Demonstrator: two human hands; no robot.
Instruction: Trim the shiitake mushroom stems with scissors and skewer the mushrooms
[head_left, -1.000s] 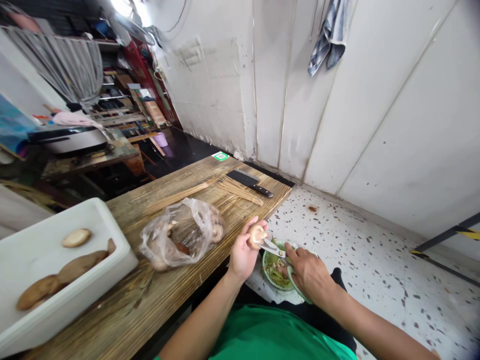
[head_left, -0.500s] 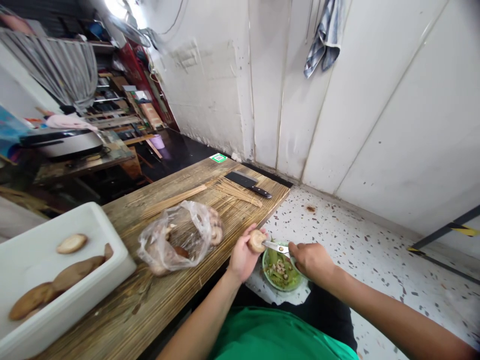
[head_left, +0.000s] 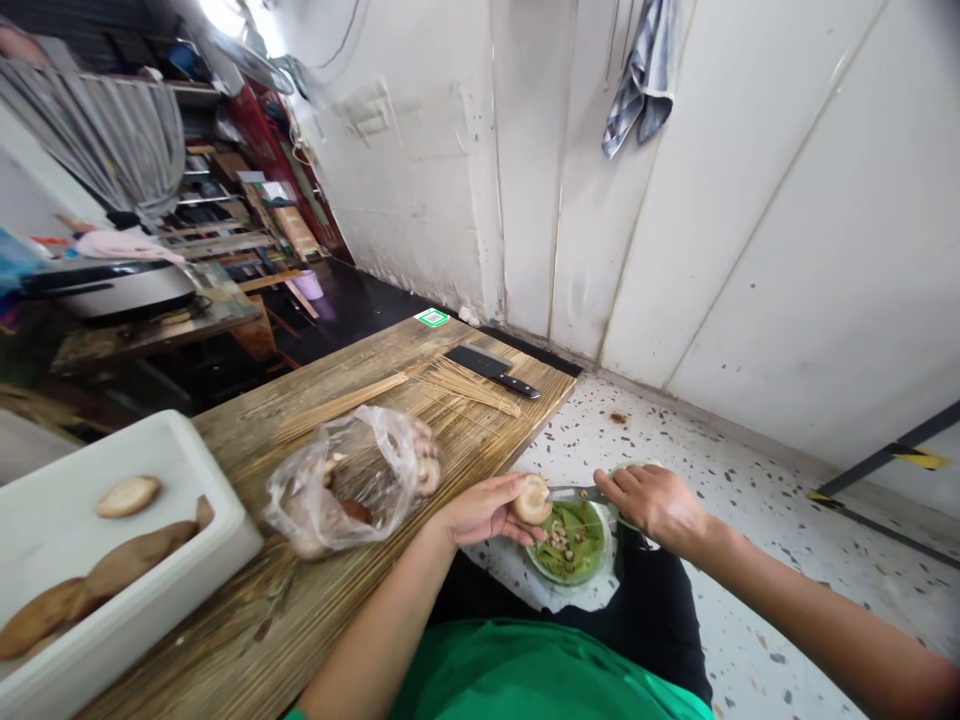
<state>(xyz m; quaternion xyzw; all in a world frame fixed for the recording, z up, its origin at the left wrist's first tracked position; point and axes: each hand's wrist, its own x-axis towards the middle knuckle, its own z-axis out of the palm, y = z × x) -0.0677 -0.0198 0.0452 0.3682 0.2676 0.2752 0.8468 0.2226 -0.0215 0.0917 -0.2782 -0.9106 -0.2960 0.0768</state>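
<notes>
My left hand (head_left: 487, 510) holds a pale mushroom (head_left: 532, 499), its underside turned up, just past the table's edge. In my right hand (head_left: 652, 502) is a pair of scissors (head_left: 576, 494), the blades reaching the mushroom's near side; most of the handles are hidden by my fingers. Below both hands stands a green bowl (head_left: 600, 560) with green leafy pieces and several small mushroom stems in it. A clear plastic bag (head_left: 382, 500) of mushrooms lies on the table to the left. Beyond it, a white tub (head_left: 225, 530) contains several brown mushrooms (head_left: 135, 560) and one with its pale side up.
The wooden table (head_left: 315, 610) runs along my left side. A black cleaver (head_left: 487, 368) and bundles of thin wooden skewers (head_left: 345, 400) lie toward its far end. A white wall (head_left: 555, 200) with a hanging cloth (head_left: 641, 80) rises ahead. The speckled floor (head_left: 750, 500) extends right.
My left hand has rolled over and moved slightly right and down with the mushroom. My right hand and the scissors have shifted right, the scissors now turned differently. The view has moved slightly.
</notes>
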